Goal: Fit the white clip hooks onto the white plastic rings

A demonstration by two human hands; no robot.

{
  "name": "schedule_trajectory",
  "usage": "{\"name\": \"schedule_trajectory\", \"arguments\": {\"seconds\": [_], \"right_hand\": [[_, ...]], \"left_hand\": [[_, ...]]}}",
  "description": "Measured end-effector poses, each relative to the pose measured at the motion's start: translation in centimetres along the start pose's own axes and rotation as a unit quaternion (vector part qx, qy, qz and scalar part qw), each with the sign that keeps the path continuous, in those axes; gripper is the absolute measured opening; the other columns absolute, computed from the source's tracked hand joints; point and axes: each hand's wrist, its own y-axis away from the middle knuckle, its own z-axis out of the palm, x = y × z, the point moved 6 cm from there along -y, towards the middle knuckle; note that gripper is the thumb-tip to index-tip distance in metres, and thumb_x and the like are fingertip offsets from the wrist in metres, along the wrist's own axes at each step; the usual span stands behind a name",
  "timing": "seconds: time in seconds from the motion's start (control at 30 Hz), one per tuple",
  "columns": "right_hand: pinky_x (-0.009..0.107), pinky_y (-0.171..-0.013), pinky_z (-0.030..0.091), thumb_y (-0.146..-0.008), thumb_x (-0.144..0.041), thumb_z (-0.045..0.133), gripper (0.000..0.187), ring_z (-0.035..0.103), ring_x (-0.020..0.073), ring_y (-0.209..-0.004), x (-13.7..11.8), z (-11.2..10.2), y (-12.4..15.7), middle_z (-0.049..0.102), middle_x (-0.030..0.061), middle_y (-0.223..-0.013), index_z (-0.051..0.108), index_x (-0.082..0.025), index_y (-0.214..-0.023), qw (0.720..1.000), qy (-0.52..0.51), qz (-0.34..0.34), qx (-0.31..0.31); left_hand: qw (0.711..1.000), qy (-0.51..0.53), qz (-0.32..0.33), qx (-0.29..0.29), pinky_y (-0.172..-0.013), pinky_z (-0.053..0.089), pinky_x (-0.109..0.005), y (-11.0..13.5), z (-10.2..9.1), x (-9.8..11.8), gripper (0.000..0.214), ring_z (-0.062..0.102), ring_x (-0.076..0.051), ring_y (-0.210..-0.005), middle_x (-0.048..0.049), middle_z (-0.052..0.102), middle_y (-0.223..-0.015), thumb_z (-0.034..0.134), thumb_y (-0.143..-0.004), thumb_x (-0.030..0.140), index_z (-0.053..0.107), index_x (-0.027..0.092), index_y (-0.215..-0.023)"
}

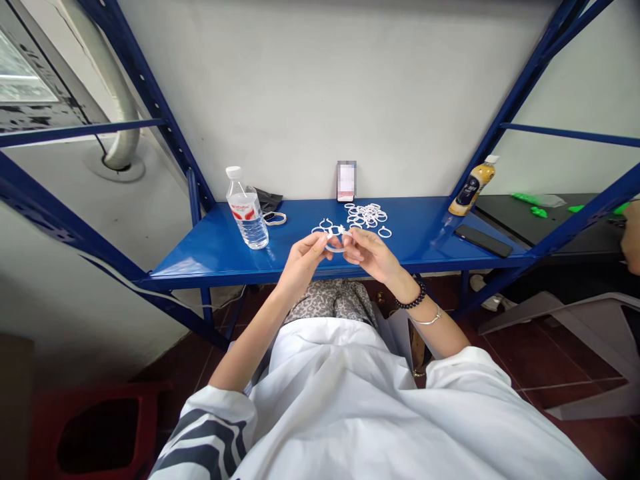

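Between my two hands is a white plastic ring, held just above the front edge of the blue table. My left hand pinches one side of it, fingers closed. On the other side my right hand grips it between thumb and fingers. The ring's two ends meet near my fingertips, and I cannot tell whether they are joined. Behind my hands lies a loose pile of similar white rings. A single ring lies apart at the right, and a few more sit just beyond my left fingertips.
A water bottle and a pale wristband are at the left. A phone leans on the wall. To the right are a yellow drink bottle and a dark phone. A person's hand shows at the far right.
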Motion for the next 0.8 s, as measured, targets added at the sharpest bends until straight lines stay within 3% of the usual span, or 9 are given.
{"name": "schedule_trajectory", "arguments": {"seconds": [0.13, 0.33, 0.43, 0.53, 0.63, 0.8], "right_hand": [[0.024, -0.051, 0.037, -0.087, -0.05, 0.062, 0.031, 0.043, 0.0093, -0.055, -2.1, -0.7, 0.5, 0.051, -0.0028, -0.063, 0.071, -0.021, -0.081, 0.976, 0.186, -0.1, 0.046], [0.029, -0.063, 0.045, -0.094, -0.037, 0.057, 0.022, 0.054, 0.0135, -0.064, -4.3, 0.7, 1.6, 0.066, 0.0023, -0.079, 0.073, -0.023, -0.087, 0.856, 0.457, -0.232, 0.065], [0.03, -0.065, 0.047, -0.095, -0.033, 0.055, 0.02, 0.058, 0.0157, -0.069, -4.4, 1.4, 1.9, 0.066, 0.0041, -0.079, 0.072, -0.022, -0.089, 0.798, 0.529, -0.281, 0.059], [0.031, -0.065, 0.047, -0.096, -0.032, 0.054, 0.021, 0.06, 0.0175, -0.073, -4.1, 1.8, 2.0, 0.067, 0.0047, -0.078, 0.072, -0.022, -0.09, 0.758, 0.579, -0.297, 0.051], [0.032, -0.067, 0.048, -0.096, -0.032, 0.054, 0.02, 0.061, 0.018, -0.074, -4.1, 1.8, 2.1, 0.068, 0.0045, -0.081, 0.071, -0.023, -0.092, 0.736, 0.603, -0.302, 0.05], [0.034, -0.073, 0.053, -0.094, -0.031, 0.057, 0.018, 0.063, 0.0185, -0.081, -4.4, 1.6, 2.3, 0.067, 0.0061, -0.103, 0.065, -0.026, -0.109, 0.75, 0.584, -0.306, 0.054]], "left_hand": [[0.988, -0.122, 0.073, 0.062, -0.068, 0.05, -0.023, 0.0, -1.4, 1.6, 0.031, 0.06, -0.015, -0.087, -0.0063, 0.067, -0.1, 0.066, -0.084, 0.049, 0.068, 0.021, -0.097], [0.958, -0.237, 0.143, 0.074, -0.071, 0.052, -0.024, 0.4, -1.7, 3.2, 0.028, 0.064, -0.017, -0.093, -0.007, 0.068, -0.097, 0.068, -0.084, 0.043, 0.066, 0.019, -0.096], [0.94, -0.283, 0.177, 0.068, -0.069, 0.051, -0.024, 0.6, -1.4, 3.4, 0.028, 0.064, -0.016, -0.09, -0.0066, 0.068, -0.098, 0.071, -0.082, 0.041, 0.065, 0.019, -0.098], [0.913, -0.338, 0.217, 0.073, -0.069, 0.05, -0.025, 0.7, -1.0, 3.7, 0.024, 0.062, -0.015, -0.088, -0.0059, 0.068, -0.096, 0.069, -0.084, 0.039, 0.066, 0.02, -0.099], [0.892, -0.369, 0.248, 0.082, -0.068, 0.05, -0.025, 1.0, -0.7, 4.0, 0.02, 0.062, -0.015, -0.085, -0.005, 0.069, -0.093, 0.066, -0.087, 0.037, 0.066, 0.02, -0.097], [0.878, -0.376, 0.284, 0.09, -0.067, 0.051, -0.026, 1.3, -0.7, 4.7, 0.017, 0.062, -0.014, -0.079, -0.0039, 0.069, -0.089, 0.065, -0.088, 0.035, 0.067, 0.02, -0.096]]}}
